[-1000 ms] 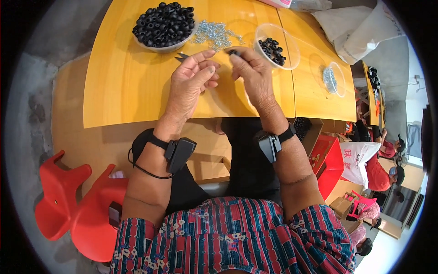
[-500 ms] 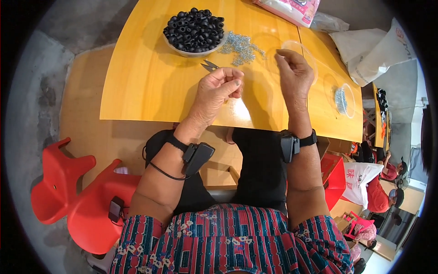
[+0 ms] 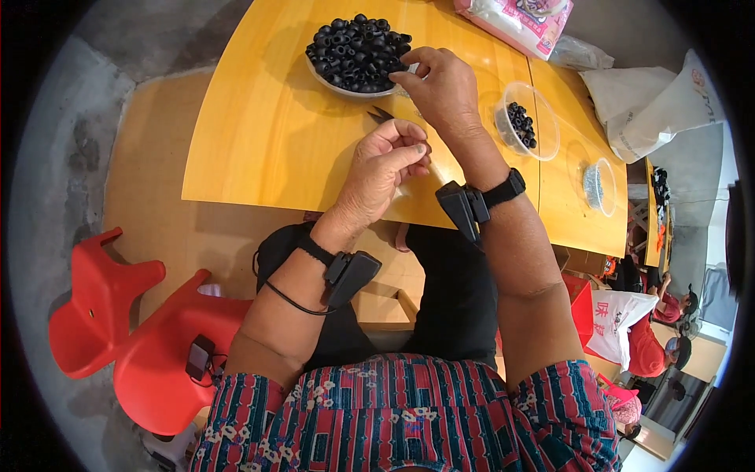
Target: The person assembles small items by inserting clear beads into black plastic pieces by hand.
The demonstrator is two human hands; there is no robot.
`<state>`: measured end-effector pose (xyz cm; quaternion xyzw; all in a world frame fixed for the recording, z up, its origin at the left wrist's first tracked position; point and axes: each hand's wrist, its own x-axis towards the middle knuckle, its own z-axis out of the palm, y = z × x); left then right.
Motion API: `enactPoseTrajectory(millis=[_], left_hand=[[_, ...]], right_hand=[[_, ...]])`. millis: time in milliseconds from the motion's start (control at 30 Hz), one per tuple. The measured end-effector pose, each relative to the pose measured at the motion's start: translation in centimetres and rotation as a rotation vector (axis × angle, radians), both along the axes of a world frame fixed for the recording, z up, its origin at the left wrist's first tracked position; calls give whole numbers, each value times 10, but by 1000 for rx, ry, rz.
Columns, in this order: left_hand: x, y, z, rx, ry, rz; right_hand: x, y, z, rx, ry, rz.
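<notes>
A clear bowl heaped with small hollow black plastic caps sits at the far side of the table, left of centre. My right hand reaches to its right rim, thumb and forefinger closing round a black cap at the pile's edge. Nearer to me, my left hand is in a pinch above the table; whatever it holds is too small or hidden to name. Dark-bladed snips lie between the left hand and the bowl. Small silvery pieces on the table are mostly covered by my right hand.
Right of my hands stands a clear tub with several black caps, then a smaller tub of silvery pieces. A pink package and white bags lie at the far right. Red chairs stand at left.
My right hand has moved left from over the clear tub to the bowl of caps, uncovering the black caps in the tub. My left hand keeps its pinch.
</notes>
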<state>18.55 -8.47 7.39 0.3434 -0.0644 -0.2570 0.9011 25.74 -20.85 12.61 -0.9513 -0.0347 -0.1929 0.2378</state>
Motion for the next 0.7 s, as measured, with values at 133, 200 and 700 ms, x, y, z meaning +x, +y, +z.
enactPoseTrajectory(millis=[133,200,700], left_hand=[[-2,-3,-1,-3,8,3],[-1,-3,-1,14,1,7],[1,2,-1,-1,-19,-5]], right_hand=[[2,3,6,-36,157,-82],[6,3,4,-79,115,-82],[9,8,1,-182,54,-107]])
